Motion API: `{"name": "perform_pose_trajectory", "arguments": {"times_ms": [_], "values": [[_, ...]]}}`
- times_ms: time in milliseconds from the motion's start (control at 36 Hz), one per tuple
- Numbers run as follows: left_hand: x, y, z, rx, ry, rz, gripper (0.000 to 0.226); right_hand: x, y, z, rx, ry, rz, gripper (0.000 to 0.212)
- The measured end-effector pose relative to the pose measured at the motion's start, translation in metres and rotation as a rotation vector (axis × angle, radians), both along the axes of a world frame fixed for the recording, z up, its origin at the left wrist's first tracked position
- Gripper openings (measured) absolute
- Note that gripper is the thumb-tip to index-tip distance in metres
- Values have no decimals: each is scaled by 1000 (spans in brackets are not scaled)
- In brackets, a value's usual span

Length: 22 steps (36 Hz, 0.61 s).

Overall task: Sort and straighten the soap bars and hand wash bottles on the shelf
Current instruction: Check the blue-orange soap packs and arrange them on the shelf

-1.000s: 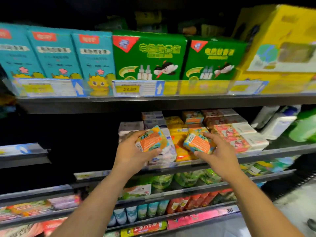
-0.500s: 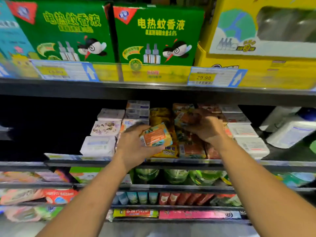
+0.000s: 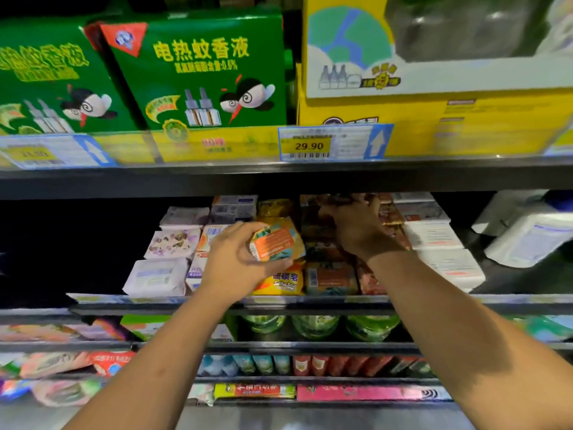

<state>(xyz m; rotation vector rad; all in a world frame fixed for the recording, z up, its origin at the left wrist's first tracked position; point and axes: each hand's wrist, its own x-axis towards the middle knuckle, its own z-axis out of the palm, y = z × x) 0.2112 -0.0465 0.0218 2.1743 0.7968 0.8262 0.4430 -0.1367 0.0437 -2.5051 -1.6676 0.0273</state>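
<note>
The left hand (image 3: 237,262) grips an orange-and-yellow wrapped soap bar (image 3: 276,243), with the thumb along its lower edge and the fingers curled over its top. It holds the bar tilted in the air in front of the middle soap shelf (image 3: 310,301), above a yellow sulfur soap pack (image 3: 279,283) that lies at the shelf's front edge.

The right hand (image 3: 356,228) reaches deep into the same shelf, over a row of orange-labelled soap bars (image 3: 331,276) just right of the yellow pack. Its fingers (image 3: 341,209) bend down at the shaded back of that row, and I cannot tell whether they close on a bar or only touch one.

Left of the held bar, white paper-wrapped soap bars (image 3: 156,277) and a white floral-print soap pack (image 3: 173,243) lie in rows running back. Right of the right forearm sit stacked white boxed soaps (image 3: 449,268). Further right, well apart from both hands, stand blurred white plastic bottles (image 3: 527,240).

On the shelf above stand 2 green cardboard boxes (image 3: 198,72) with yellow lettering and a large yellow cardboard box (image 3: 465,119). A price tag reading 29.90 (image 3: 310,145) hangs on that shelf's rail. Below the soap shelf, round green bottles (image 3: 313,325) show behind the rail, and a lower tier holds small blue and red packs (image 3: 279,364).
</note>
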Motion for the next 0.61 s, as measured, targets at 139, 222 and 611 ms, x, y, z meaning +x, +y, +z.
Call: {"name": "perform_pose_trajectory", "arguments": {"times_ms": [139,222,611], "values": [[12,2,-7,-36,-84,-8,57,12,-8,-6,28,130,-25,36],[17,5,-9,-121,-121,-38,61,18,-26,-8,-77,178,-12,64],[59,0,8,121,316,-66,52,4,-69,-24,-137,75,-178,92]]}}
